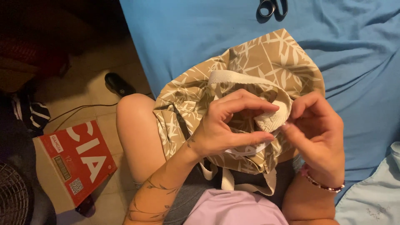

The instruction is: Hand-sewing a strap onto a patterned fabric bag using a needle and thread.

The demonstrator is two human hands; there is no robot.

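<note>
The left forearm (156, 196) is bare and carries a dark line tattoo of trailing stems and leaves, with a small mark just below the left hand (221, 127). Just below the right hand (318, 133), the wrist wears a beaded bracelet (323, 183) in dark red and pale beads. A lilac top (235, 210) covers the chest, over grey shorts (196, 187).
</note>
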